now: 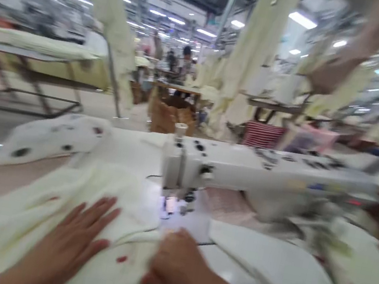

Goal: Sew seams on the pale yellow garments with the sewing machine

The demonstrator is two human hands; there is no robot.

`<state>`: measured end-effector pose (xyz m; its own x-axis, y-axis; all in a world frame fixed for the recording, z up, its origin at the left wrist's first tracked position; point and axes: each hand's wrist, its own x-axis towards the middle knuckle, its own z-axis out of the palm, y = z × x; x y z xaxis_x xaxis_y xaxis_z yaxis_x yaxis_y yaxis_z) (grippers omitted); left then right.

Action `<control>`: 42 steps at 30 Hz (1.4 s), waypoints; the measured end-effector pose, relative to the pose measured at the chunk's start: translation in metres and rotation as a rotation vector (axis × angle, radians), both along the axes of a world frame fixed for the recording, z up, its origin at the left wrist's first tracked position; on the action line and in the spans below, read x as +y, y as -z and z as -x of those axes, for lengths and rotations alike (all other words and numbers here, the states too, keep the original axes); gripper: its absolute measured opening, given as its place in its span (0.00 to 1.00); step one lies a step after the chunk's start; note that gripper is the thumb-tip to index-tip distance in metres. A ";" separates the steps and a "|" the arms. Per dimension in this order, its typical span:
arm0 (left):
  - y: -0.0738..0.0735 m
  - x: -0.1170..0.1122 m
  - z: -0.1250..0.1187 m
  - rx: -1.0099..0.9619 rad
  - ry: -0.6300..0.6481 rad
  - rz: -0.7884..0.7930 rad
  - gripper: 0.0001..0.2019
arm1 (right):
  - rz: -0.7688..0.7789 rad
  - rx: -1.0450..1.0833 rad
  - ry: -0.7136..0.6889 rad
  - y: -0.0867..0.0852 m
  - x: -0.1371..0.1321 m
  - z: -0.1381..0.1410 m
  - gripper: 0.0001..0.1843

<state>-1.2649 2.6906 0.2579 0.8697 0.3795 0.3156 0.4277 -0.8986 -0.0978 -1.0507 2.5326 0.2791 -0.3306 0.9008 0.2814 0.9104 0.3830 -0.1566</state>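
Observation:
Pale cream fabric (105, 181) with small red spots spreads over the sewing table, left of and in front of a white sewing machine (236, 165). On this fabric my left hand (81, 235) lies flat, fingers stretched out. My right hand (176, 267) is closed at the fabric's edge, just in front of the lit needle area (171, 206). Its fingers curl down onto the cloth, and the fingertips are partly hidden. More white fabric (282, 261) lies to the right, beneath my right forearm.
A metal-framed table (32, 55) piled with cream cloth stands at the left. Long cream fabric strips (254, 45) hang ahead. Behind the machine are a brown sack (170, 116) and a red-striped cloth (263, 134). A blurred arm-like shape crosses the upper right.

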 end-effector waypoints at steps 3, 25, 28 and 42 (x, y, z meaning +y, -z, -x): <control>-0.032 -0.020 0.013 0.077 -0.123 0.047 0.24 | -0.064 0.218 0.050 0.007 -0.010 -0.020 0.17; -0.070 -0.018 -0.072 0.154 0.002 0.365 0.06 | 0.177 0.086 0.049 0.011 0.020 -0.020 0.27; -0.050 -0.030 -0.062 0.116 0.300 0.071 0.05 | 0.206 0.124 0.055 0.009 0.019 -0.024 0.22; -0.043 -0.032 -0.058 0.131 0.197 0.162 0.12 | 0.111 0.156 0.129 0.016 0.028 -0.061 0.10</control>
